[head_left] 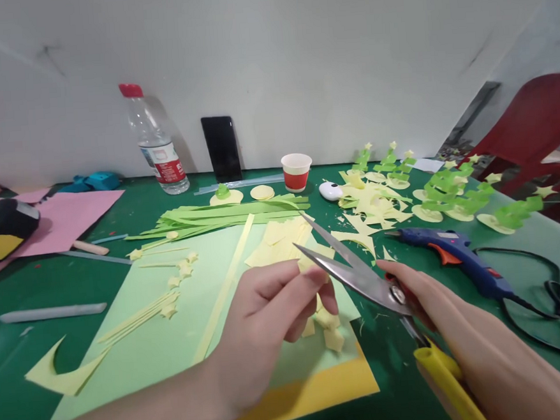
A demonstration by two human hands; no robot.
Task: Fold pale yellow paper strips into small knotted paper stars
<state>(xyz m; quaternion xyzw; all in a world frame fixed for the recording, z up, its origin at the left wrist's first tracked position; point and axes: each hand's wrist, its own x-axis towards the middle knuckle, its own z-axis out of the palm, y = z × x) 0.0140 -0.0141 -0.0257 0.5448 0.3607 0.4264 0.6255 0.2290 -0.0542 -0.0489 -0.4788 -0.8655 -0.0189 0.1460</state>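
Note:
My right hand [441, 314] is closed around yellow-handled scissors [361, 274], their blades parted and pointing up to the left. Close to the lower blade, my left hand [272, 306] pinches a small piece of pale yellow paper [307, 264], mostly covered by the fingers. Small cut yellow paper pieces [334, 339] lie below that hand on a light green sheet [150, 347]. Behind it is a pile of pale yellow paper pieces [277, 239]. Left of the hand lie a long yellow strip [223, 291] and folded paper stars [185, 268] with thin strips.
A blue glue gun [456, 255] with a black cord lies at right, near green paper plants [451, 188] and yellow scraps [370, 200]. Along the wall stand a bottle [163, 154], a phone [221, 149] and a paper cup [297, 172]. Green strips [213, 214] lie mid-table.

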